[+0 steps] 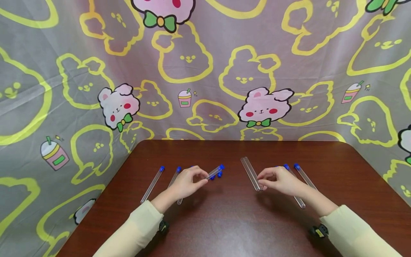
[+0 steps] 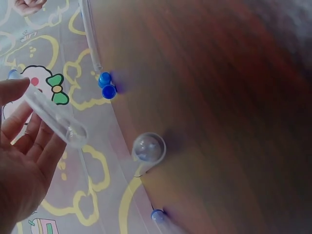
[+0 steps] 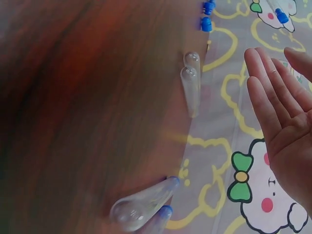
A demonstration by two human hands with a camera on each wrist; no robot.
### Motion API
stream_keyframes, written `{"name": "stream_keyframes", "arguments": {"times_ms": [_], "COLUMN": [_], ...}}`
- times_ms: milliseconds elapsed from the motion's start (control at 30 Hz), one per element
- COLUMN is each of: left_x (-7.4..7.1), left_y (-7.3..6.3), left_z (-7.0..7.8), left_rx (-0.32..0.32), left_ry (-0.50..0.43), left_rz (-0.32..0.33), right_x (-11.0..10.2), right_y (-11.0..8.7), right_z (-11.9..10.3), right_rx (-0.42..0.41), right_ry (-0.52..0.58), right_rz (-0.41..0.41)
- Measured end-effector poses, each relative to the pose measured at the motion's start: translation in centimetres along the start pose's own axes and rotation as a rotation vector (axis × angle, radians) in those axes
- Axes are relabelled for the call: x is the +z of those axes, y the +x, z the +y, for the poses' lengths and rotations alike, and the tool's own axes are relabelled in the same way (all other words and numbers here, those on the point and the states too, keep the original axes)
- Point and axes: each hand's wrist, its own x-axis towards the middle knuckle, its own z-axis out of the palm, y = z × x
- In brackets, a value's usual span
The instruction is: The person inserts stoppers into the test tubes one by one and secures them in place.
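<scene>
My left hand [image 1: 188, 182] pinches a clear test tube [image 2: 53, 114] between thumb and fingers, with its blue cap [image 1: 222, 166] pointing right. Just beyond that tube in the head view lie two loose blue caps [image 1: 219, 174] on the table. A pair of uncapped clear test tubes [image 1: 249, 173] lies side by side at mid-table. Beside their near ends is my right hand [image 1: 280, 181]; in the right wrist view its fingers [image 3: 273, 90] stretch out and hold nothing, apart from the uncapped tubes there.
Capped test tubes lie on the brown table [image 1: 221, 228] at both sides: one at far left [image 1: 152, 184], others partly hidden behind the left hand, and one at right [image 1: 305, 175] beside another behind the right arm. A patterned curtain [image 1: 205, 71] hangs around the back and sides.
</scene>
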Motion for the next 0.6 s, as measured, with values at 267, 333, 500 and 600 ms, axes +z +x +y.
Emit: {"name": "stream_keyframes", "arguments": {"times_ms": [267,333,500,600], "left_x": [-0.5,-0.6,-0.7,-0.7], "left_y": [-0.2,-0.3,-0.4,-0.5], "left_z": [-0.2,-0.5,-1.0,-1.4], "left_rx": [-0.051,-0.051,-0.085,-0.116], "left_ry": [0.030,0.035,0.038,0.037], "left_rz": [-0.010,-0.014,-0.058,-0.088], "right_x": [-0.1,-0.1,-0.2,-0.1], "right_y": [-1.2,-1.4,-1.8,-2.0], "right_z": [0.1,0.3,1.1,1.6], "right_rx": [-0.015,-0.021,-0.034,-0.028], "right_ry": [0.004,0.002,-0.040,-0.065], "right_rz": [-0.002,0.001,0.011,0.013]}}
